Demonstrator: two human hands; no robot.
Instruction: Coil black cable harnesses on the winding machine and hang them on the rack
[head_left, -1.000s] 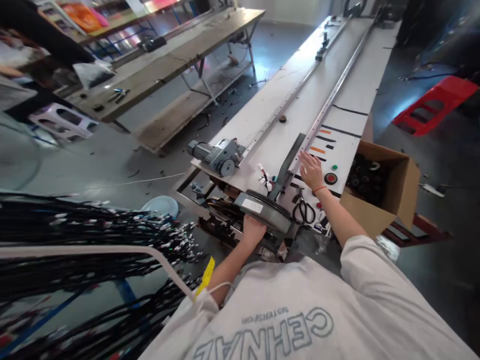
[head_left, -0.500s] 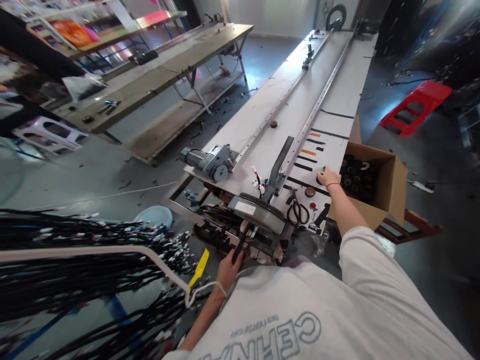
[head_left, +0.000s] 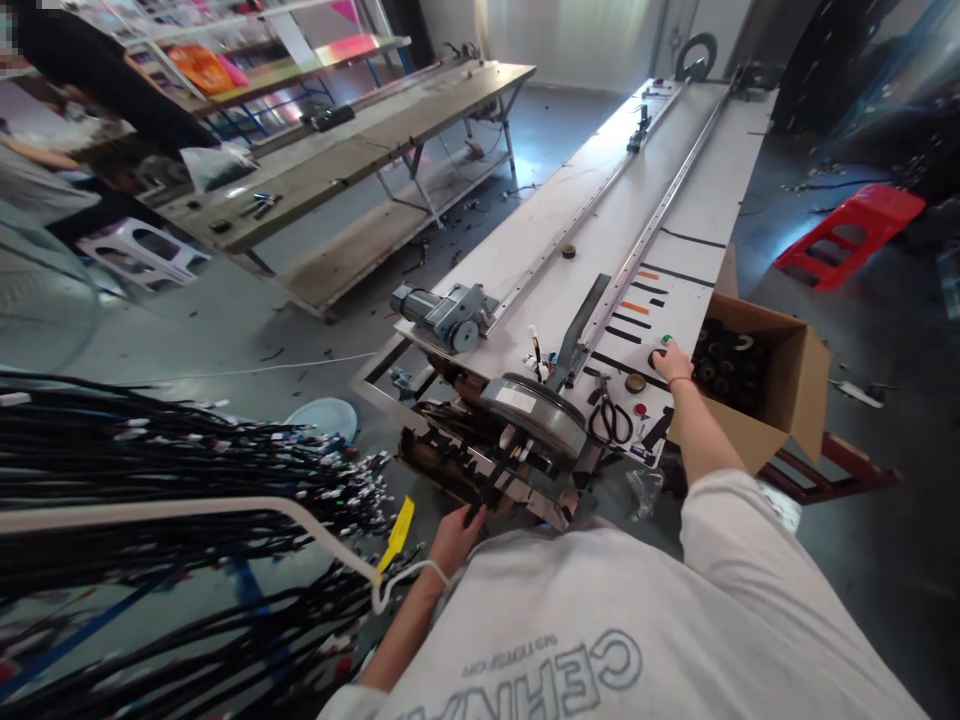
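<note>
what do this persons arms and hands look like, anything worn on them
Both hands are bare, with no gloves. The right hand has a thin red string around its wrist. The left hand shows no band or watch. Both forearms are uncovered: the loose sleeves of a light grey T-shirt with large outlined letters printed on it end near the elbows.

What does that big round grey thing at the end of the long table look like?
The round grey wheel is a thick disc, metal by its look, with a dark rim and a white label on top. It lies flat at the white table's near end. A dark flat bar runs from it along the table. Black scissors lie beside it.
</note>
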